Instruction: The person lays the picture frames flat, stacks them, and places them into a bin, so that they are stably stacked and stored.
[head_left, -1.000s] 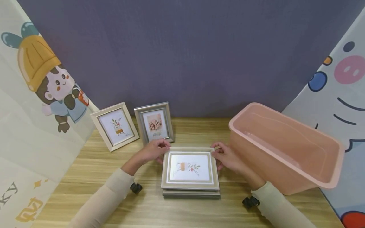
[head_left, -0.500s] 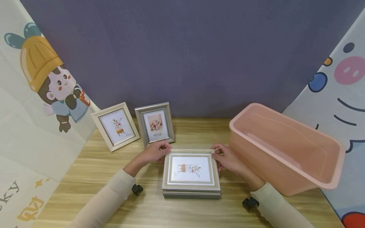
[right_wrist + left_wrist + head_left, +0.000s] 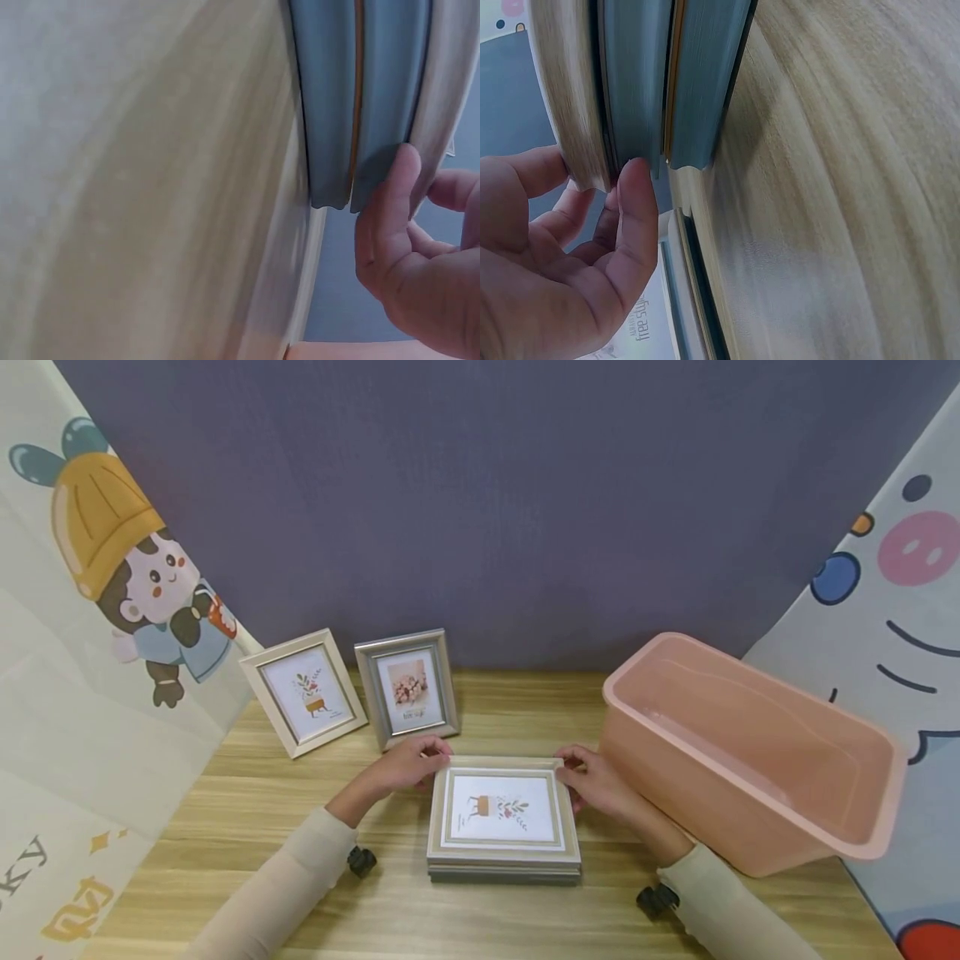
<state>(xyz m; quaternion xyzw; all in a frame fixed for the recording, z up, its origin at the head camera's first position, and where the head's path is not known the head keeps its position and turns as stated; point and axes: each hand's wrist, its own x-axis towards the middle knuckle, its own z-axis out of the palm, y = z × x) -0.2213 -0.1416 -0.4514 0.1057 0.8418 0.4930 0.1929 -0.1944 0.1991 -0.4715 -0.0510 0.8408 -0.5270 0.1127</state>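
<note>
A stack of picture frames lies on the wooden table, the top one a beige picture frame with a plant print, face up. Its far left corner is gripped by my left hand, and my right hand grips the far right corner. In the left wrist view, the left hand bends its fingers round the beige edge, one fingertip against the grey-blue frame beneath. From the right wrist, the right hand shows the same kind of hold, beside two grey-blue frames.
Behind the stack at left stand a cream picture frame and a silver-grey picture frame, leaning back. A deep pink plastic bin stands at right, close to my right forearm. A dark panel rises along the table's back edge.
The top beige frame's far edge has sunk, and the frame sits flatter on those below. Both hands have moved slightly down with it, keeping their hold on the corners.
</note>
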